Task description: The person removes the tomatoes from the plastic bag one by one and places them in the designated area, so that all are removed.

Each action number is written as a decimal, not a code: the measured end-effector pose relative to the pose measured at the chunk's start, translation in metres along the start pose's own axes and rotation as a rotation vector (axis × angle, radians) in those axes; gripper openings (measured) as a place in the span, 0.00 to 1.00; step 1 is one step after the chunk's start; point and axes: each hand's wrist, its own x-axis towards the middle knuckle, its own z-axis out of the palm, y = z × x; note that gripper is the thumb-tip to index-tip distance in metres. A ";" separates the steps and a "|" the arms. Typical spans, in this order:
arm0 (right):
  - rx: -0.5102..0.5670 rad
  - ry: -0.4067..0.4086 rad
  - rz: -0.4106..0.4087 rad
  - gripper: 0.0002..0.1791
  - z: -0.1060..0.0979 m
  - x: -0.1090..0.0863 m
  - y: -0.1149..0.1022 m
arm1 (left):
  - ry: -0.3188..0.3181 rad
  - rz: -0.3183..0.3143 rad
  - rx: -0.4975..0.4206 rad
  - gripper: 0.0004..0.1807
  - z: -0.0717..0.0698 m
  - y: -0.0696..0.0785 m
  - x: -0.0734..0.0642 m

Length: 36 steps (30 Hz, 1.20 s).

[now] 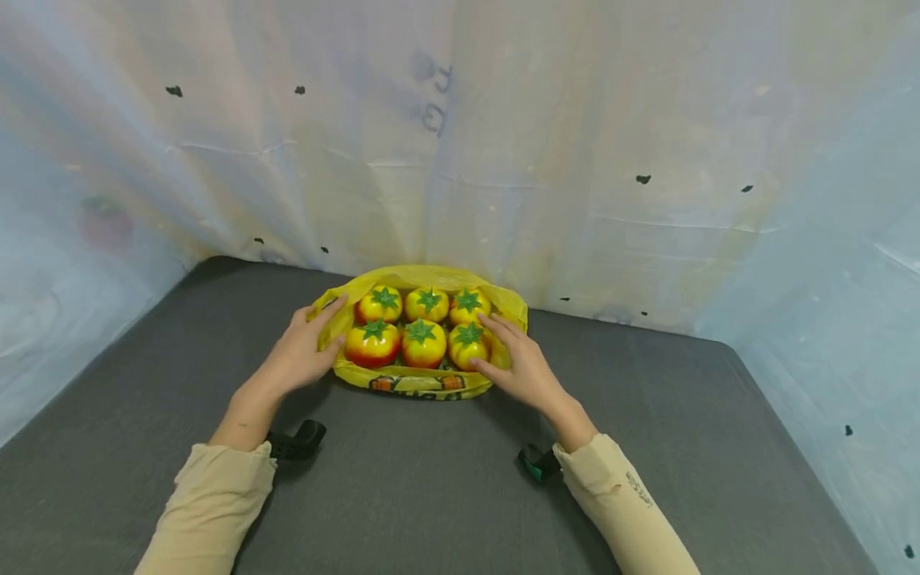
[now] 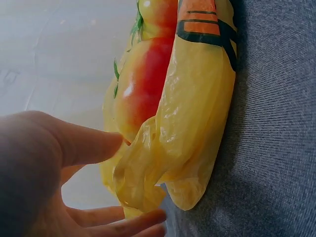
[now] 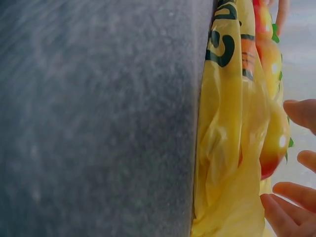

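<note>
A yellow plastic bag (image 1: pixel 430 277) with printed marks lies on the dark table, its mouth spread wide. Glossy yellow-and-red tomatoes (image 1: pixel 423 343) with green star-shaped tops sit inside in two rows of three. My left hand (image 1: pixel 305 347) is at the bag's left edge, its thumb and fingers spread on either side of a loose fold of plastic (image 2: pixel 140 170). Over the right end, my right hand (image 1: pixel 523 363) reaches with spread fingers close to the front right tomato (image 1: pixel 469 348). In the right wrist view, a gap shows between its thumb (image 3: pixel 300 112) and fingers.
The grey-black tabletop (image 1: pixel 417 495) extends to both sides and toward me. Pale plastic sheeting (image 1: pixel 546 144) hangs behind the bag and along both sides. Black straps (image 1: pixel 298 441) stick out at both wrists.
</note>
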 end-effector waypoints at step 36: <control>0.137 0.048 0.118 0.34 0.013 0.005 -0.002 | -0.003 0.057 -0.030 0.35 -0.002 -0.007 0.005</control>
